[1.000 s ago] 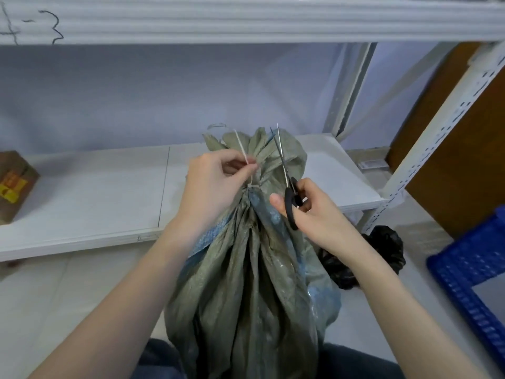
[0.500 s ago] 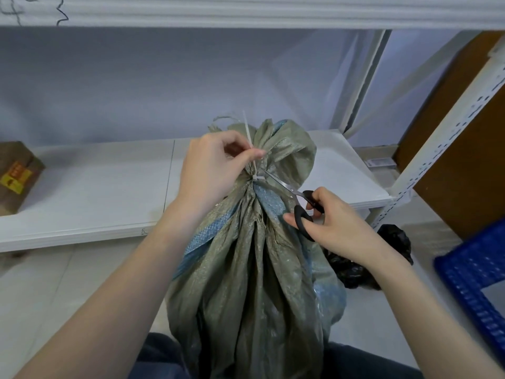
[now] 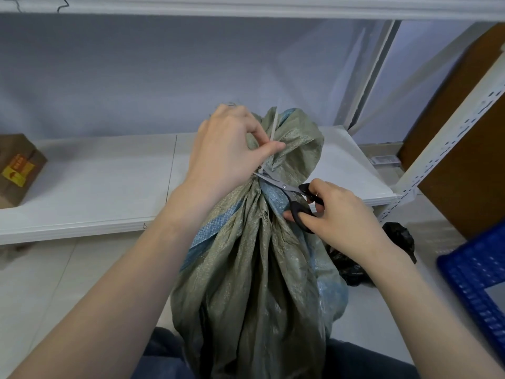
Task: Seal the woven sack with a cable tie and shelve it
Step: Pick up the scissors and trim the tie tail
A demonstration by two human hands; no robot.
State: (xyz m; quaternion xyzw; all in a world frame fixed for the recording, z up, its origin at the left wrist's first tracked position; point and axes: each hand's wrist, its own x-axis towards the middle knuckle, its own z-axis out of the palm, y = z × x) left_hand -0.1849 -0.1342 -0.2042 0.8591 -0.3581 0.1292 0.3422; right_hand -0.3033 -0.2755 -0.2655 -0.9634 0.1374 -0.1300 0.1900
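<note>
A grey-green woven sack with blue stripes stands upright between my knees, its neck gathered tight. A white cable tie circles the neck and its free tail sticks straight up. My left hand pinches that tail between thumb and fingers just above the neck. My right hand grips black-handled scissors, whose steel blades point left and meet the tie at the base of the tail. Behind the sack runs the low white shelf.
A brown cardboard box with a yellow label sits at the shelf's left end. A white perforated upright rises on the right, a black plastic bag lies at its foot, and a blue crate stands at the right edge.
The scissors swung down from pointing upward to lying level, and their blades reached the tie at the sack's neck. My left hand kept hold of the tail.
</note>
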